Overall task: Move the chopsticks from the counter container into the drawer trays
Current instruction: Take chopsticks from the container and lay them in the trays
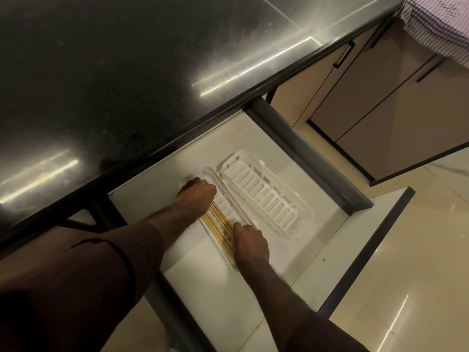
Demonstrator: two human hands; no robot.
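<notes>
Yellow chopsticks (pixel 220 228), white slotted trays (pixel 266 196), black counter (pixel 114 85), checked cloth (pixel 441 24).

Drawer (pixel 317 250) open below the counter (pixel 127 85), two trays side by side in it, chopsticks (pixel 220 229) in the left tray (pixel 203 174), right tray (pixel 266 196) beside it, cabinets (pixel 380 97) further right.

1. Both hands reach into the open drawer (pixel 299 240).
2. The left hand (pixel 196 193) rests on the near tray (pixel 218 247) (yellow chopsticks (pixel 220 228) inside).
3. The right hand (pixel 250 243) touches their lower ends.
4. A second white tray (pixel 266 194) lies beside it.
</notes>
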